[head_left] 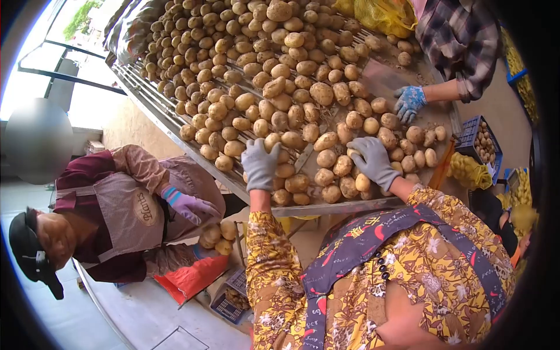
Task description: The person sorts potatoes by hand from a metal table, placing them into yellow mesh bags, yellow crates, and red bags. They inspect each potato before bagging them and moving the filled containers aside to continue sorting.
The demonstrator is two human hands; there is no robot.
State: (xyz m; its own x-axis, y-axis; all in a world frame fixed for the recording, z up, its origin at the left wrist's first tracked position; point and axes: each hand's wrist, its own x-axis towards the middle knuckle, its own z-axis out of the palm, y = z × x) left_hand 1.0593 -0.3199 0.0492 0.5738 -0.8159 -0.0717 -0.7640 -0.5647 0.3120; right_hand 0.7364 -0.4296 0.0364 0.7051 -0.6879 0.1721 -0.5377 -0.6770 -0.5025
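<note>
Many brown potatoes [321, 94] cover a slatted sorting table [366, 206]. My left hand [260, 166], in a grey glove, is at the near edge, with its fingers and thumb curved about a potato [272, 141]. Other potatoes lie against its side. To the right, my right hand [375, 161], also in a grey glove, rests among the potatoes with its fingers bent over one [352, 152], which they partly hide. Between my hands lie several loose potatoes [343, 165] on the flat end of the table.
Across the table is another person's blue-patterned glove [410, 104]. At left, a person in an apron [131, 207] has a purple glove [189, 205] near potatoes [219, 236]. Blue crates [466, 137] and yellow mesh bags [469, 171] stand right; a yellow net [382, 14] lies at the top.
</note>
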